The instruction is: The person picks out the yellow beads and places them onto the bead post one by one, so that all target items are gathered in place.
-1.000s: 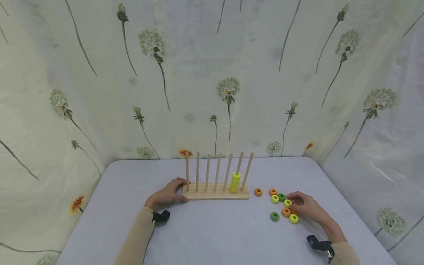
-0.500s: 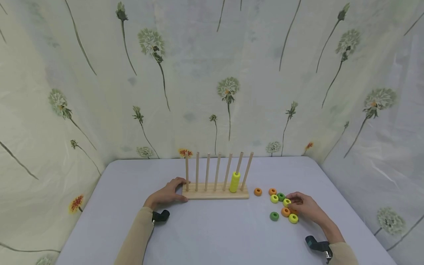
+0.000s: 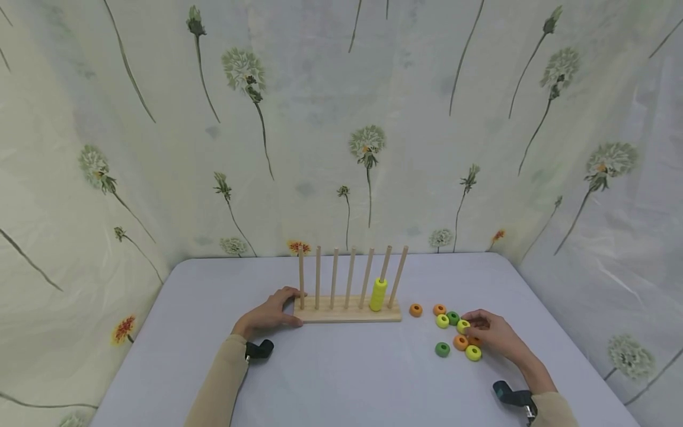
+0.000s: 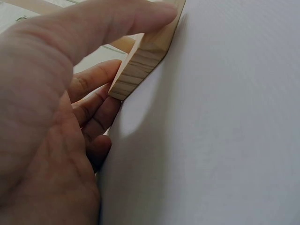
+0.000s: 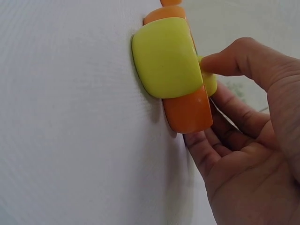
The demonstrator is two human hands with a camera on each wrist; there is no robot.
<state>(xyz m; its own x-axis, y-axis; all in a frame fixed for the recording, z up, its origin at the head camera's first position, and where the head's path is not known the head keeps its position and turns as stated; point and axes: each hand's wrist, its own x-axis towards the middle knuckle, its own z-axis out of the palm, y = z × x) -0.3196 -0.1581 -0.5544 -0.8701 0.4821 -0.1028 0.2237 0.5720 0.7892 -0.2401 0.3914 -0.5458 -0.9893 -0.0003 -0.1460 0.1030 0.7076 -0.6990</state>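
A wooden peg stand [image 3: 347,316] with several upright pegs sits mid-table. One peg, second from the right, carries a stack of yellow beads [image 3: 378,295]. My left hand [image 3: 271,310] grips the stand's left end, thumb at the front edge and fingers behind; the left wrist view shows the end grain of its base [image 4: 136,72]. Over on the right, my right hand [image 3: 493,333] pinches a yellow bead [image 3: 463,327] among loose beads. In the right wrist view that bead [image 5: 210,84] is partly hidden behind a nearer yellow bead [image 5: 166,58] and an orange bead [image 5: 188,111].
Loose around the right hand lie a green bead [image 3: 452,318], a yellow bead [image 3: 442,321], an orange bead [image 3: 460,342] and another green bead [image 3: 442,349]. One orange bead [image 3: 415,310] lies just right of the stand. A flower-printed curtain [image 3: 320,118] stands behind the white table [image 3: 341,379].
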